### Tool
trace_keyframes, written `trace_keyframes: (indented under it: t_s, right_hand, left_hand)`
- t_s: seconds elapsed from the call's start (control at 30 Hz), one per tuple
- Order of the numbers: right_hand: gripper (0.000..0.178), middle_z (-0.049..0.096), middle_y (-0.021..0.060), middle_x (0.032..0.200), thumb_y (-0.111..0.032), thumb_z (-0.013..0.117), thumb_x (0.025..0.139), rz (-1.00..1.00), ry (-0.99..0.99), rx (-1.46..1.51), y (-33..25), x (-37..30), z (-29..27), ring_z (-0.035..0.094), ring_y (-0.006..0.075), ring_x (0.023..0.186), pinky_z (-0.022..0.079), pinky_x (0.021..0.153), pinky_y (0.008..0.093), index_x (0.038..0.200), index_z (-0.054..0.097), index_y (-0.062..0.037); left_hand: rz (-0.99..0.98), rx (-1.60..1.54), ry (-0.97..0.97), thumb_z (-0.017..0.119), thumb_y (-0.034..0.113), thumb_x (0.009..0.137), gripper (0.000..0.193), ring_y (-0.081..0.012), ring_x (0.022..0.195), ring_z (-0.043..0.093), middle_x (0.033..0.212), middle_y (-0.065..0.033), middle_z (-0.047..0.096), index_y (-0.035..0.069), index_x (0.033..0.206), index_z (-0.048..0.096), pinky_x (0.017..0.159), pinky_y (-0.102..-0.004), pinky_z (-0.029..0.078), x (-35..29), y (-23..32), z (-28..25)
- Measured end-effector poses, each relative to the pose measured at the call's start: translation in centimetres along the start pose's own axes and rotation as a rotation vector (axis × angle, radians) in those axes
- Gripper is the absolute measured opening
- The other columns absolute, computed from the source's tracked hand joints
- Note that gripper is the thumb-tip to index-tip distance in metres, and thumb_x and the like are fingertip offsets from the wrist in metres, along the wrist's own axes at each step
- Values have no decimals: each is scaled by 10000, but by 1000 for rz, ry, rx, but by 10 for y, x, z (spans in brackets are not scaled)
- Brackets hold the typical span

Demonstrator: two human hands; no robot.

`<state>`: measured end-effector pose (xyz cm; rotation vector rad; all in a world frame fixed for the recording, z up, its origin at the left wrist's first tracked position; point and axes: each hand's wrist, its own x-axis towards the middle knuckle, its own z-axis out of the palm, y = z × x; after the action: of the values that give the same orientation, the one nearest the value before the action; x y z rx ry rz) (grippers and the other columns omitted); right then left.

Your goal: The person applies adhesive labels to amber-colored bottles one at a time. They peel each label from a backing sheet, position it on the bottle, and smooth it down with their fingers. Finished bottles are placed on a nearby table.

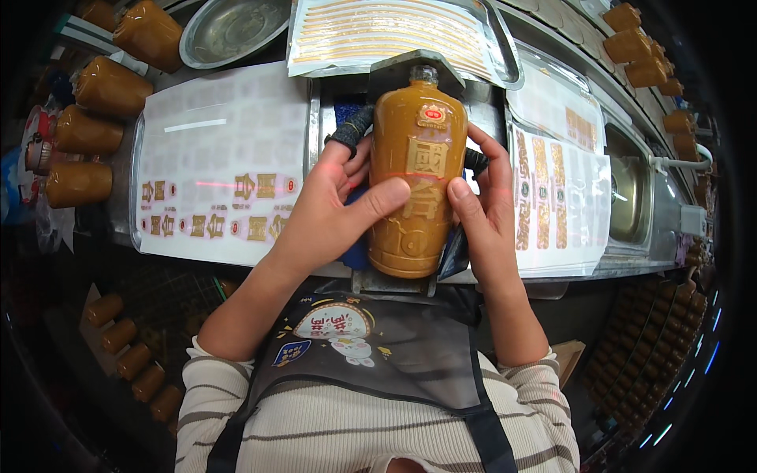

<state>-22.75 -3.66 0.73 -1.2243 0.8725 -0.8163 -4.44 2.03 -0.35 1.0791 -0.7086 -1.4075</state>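
A shiny brown bottle (418, 244) with a short neck lies in front of me, its neck away from me. On its front are a red-and-gold emblem (433, 114) and large gold characters (427, 156). My left hand (335, 201) is closed on the bottle's left side, its thumb laid across the lettering. From the right, my right hand (487, 205) grips the other side, thumb on the front edge. A dark metal holder (448, 72) shows behind the neck, with black wrapped prongs (355, 132) beside the bottle. A thin red light line crosses the bottle and left sheet.
On the left lies a white decal sheet (205, 150) with gold pieces; further decal sheets (579, 236) lie right. A tray of gold strips (394, 35) and a metal basin (233, 35) stand at the back. Brown bottles (87, 130) line the left; a sink (631, 189) is right.
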Motion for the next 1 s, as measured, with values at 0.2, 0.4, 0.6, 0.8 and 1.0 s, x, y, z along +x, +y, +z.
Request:
trace_keyframes:
  t_s: [0.2, 0.4, 0.6, 0.8, 1.0]
  right_hand:
    - [614, 392, 157, 1465, -120, 586, 990, 32, -11, 42, -2, -1, 2, 485, 214, 1301, 459, 1056, 354, 1514, 279, -24]
    - [617, 402, 154, 1461, -130, 597, 984, 18, -10, -44, -1, -1, -1, 467, 205, 1312, 452, 1059, 351, 1508, 290, -22]
    - [600, 499, 168, 1362, -141, 656, 951, -1, 37, -8, -4, 6, 1, 645, 137, 983, 536, 803, 237, 1448, 344, -18]
    - [569, 667, 113, 1023, -149, 740, 898, -10, 156, -212, -6, 12, 11, 632, 42, 672, 471, 543, 170, 1333, 404, -2]
    - [546, 656, 126, 1041, -148, 718, 918, -33, 163, -166, -8, 13, 15, 648, 62, 717, 493, 567, 183, 1332, 398, 8]
  left_hand:
    - [45, 203, -19, 822, 258, 847, 763, -273, 1376, 436, 1430, -244, 454, -111, 1333, 364, 1161, -400, 340, -5, -5, -1]
    - [68, 229, -41, 827, 254, 840, 766, -271, 1374, 435, 1427, -242, 458, -109, 1327, 360, 1161, -397, 335, -5, -3, 0]
    - [103, 169, -18, 808, 217, 858, 696, -263, 1343, 470, 1406, -234, 479, -96, 1301, 372, 1127, -383, 383, 6, 1, -1]
    - [103, 64, 83, 767, 155, 890, 540, -223, 1241, 552, 1333, -202, 536, -47, 1250, 418, 1040, -345, 467, 14, 7, 18]
    - [137, 45, 100, 759, 161, 898, 504, -212, 1206, 573, 1305, -194, 551, -39, 1224, 431, 1015, -342, 482, 15, 1, 19]
